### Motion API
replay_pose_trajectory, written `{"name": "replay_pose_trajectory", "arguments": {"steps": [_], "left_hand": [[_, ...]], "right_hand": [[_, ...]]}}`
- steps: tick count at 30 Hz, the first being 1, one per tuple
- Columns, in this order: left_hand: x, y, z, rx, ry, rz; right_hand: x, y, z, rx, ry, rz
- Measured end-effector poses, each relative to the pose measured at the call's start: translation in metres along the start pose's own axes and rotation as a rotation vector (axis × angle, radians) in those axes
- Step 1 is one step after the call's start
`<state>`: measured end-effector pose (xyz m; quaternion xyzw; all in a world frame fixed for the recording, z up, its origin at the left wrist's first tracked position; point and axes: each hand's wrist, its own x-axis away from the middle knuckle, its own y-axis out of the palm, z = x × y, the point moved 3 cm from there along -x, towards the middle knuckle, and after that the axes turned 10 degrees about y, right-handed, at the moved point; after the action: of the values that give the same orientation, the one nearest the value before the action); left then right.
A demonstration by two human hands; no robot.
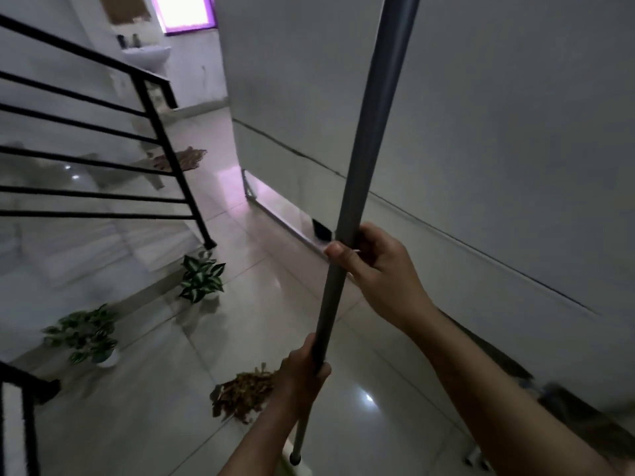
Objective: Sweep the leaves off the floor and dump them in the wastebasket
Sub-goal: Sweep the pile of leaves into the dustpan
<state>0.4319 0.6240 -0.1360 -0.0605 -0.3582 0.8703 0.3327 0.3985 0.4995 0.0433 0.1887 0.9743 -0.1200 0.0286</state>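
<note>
both hands grasp a grey broom handle [360, 173] that runs from the top of the view down toward the near floor. the right hand [374, 266] is clenched around the handle at mid-length, thumb laid across the near side of the pole. the left hand [302, 371] is clenched around the handle lower down, nearer the person. the broom head is hidden at the bottom edge of the view. a pile of dry brown leaves [242, 395] lies on the glossy tiled floor [144, 417], just left of the left hand and partly covered by it. two potted plants [202, 278] [86, 334] stand further left, beside a black stair railing [103, 142]. a second patch of brown leaves [182, 159] lies far down the corridor. a grey wall [498, 132] fills the right side. the wastebasket cannot be identified.
</note>
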Motion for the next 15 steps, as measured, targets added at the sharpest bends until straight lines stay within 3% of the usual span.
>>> {"name": "replay_pose_trajectory", "arguments": {"steps": [9, 15], "left_hand": [[0.007, 0.098, 0.087, 0.075, 0.168, -0.178], [0.033, 0.182, 0.165, 0.005, 0.299, -0.327]], "right_hand": [[0.086, -0.101, 0.029, 0.127, 0.060, 0.210], [0.168, -0.189, 0.037, 0.114, 0.126, 0.431]]}}
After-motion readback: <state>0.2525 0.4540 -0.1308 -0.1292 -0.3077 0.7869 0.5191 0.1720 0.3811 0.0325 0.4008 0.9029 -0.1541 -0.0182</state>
